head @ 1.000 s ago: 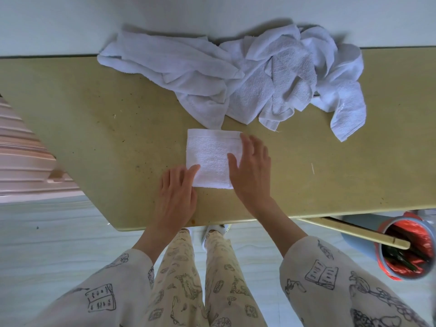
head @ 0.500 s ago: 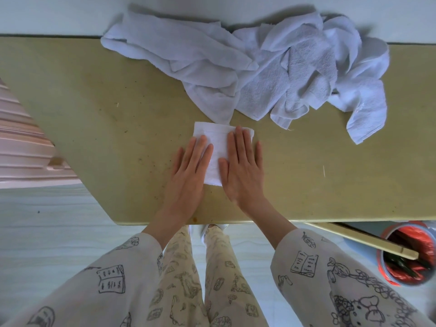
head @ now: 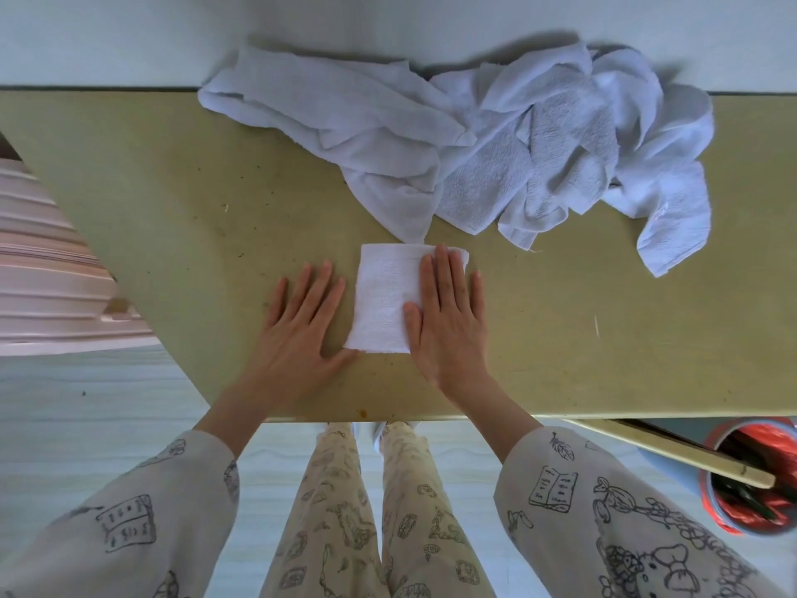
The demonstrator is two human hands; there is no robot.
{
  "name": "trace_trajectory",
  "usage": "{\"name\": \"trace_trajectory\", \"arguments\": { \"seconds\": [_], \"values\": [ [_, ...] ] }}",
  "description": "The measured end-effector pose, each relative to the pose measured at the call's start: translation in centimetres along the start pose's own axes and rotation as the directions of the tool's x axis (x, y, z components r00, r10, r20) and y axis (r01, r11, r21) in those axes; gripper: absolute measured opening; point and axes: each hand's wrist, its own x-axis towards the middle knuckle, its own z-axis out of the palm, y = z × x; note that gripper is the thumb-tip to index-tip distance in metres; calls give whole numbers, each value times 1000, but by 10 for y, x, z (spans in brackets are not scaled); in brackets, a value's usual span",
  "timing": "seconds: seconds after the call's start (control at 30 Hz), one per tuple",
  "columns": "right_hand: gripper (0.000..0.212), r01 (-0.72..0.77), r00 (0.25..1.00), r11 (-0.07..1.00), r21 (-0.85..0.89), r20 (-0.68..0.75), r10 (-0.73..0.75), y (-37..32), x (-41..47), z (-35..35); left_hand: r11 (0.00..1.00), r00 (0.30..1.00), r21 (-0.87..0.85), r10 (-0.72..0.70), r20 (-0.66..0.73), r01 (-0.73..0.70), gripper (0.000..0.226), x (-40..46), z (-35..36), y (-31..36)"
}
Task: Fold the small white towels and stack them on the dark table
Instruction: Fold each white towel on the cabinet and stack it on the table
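Note:
A folded small white towel (head: 384, 299) lies flat near the front of the olive table (head: 172, 200). My right hand (head: 448, 321) presses flat on the towel's right half, fingers straight. My left hand (head: 302, 330) lies flat on the bare tabletop just left of the towel, its thumb near the towel's lower left corner. A heap of unfolded white towels (head: 474, 157) sprawls along the table's far edge, one corner hanging down almost to the folded towel.
The table's front edge runs just below my wrists. A pink ribbed object (head: 47, 274) sits off the table's left corner. A red-lined bucket (head: 754, 476) with a wooden stick (head: 673, 451) stands on the floor at lower right.
My left hand has slid off the towel to the left onto the table. My right hand has shifted to the towel's right half. The camera has tilted slightly.

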Motion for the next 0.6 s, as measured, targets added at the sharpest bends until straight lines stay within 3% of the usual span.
{"name": "trace_trajectory", "arguments": {
  "seconds": [0.13, 0.2, 0.27, 0.33, 0.43, 0.6],
  "values": [
    [59, 0, 1000, 1000, -4, 9, 0, 0, 0, 0, 985, 999, -171, -38, 3, 38, 90, 9, -27, -8],
    [60, 0, 1000, 1000, 3, 14, 0, 0, 0, 0, 942, 993, -322, -112, -31, 96, 77, 28, -47, 0],
    [59, 8, 1000, 1000, 6, 20, -8, 0, 0, 0, 835, 981, -523, -194, 12, 171, 52, 54, -65, 12],
    [59, 28, 999, 1000, -2, 26, -28, 1, 0, 0, 693, 966, -673, -192, 174, 258, 36, 81, -75, 23],
    [59, 42, 999, 999, 1, 33, -42, 2, 0, 0, 670, 939, -680, -81, 334, 299, 26, 110, -80, 22],
    [59, 53, 998, 999, 3, 34, -53, 3, -1, 1, 827, 843, -477, 8, 537, 296, 28, 133, -89, 12]
  ]
}}
